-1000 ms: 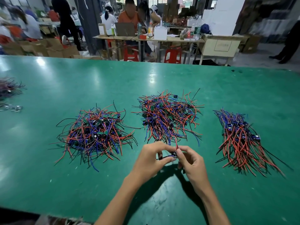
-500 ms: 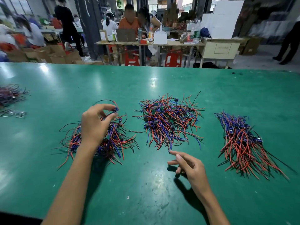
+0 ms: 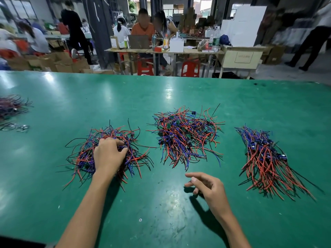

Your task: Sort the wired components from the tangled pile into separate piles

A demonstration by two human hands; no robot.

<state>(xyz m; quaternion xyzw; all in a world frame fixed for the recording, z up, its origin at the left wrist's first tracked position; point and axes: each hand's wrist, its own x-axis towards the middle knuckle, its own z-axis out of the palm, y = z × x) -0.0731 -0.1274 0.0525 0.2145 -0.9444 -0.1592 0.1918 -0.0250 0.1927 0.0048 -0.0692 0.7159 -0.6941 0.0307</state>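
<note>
Three piles of red, blue and black wired components lie in a row on the green table (image 3: pixel 53 194). My left hand (image 3: pixel 108 155) presses down on the left pile (image 3: pixel 82 156), its curled fingers and thumb closed among the wires there. The tangled middle pile (image 3: pixel 184 138) holds small green and dark parts. In the right pile (image 3: pixel 265 160) the wires lie combed toward me. My right hand (image 3: pixel 209 187) hovers just over the table in front of the middle pile, fingers loosely apart and empty.
Another dark wire bundle (image 3: pixel 10 106) and some small clear parts (image 3: pixel 18 127) lie at the far left edge. Beyond the table's far edge, people sit at a cluttered wooden desk (image 3: pixel 161 51), with red stools and cardboard boxes around.
My left hand carried a wired component from the middle front over to the left pile and has come down onto it. My right hand let go and stays open near the front.
</note>
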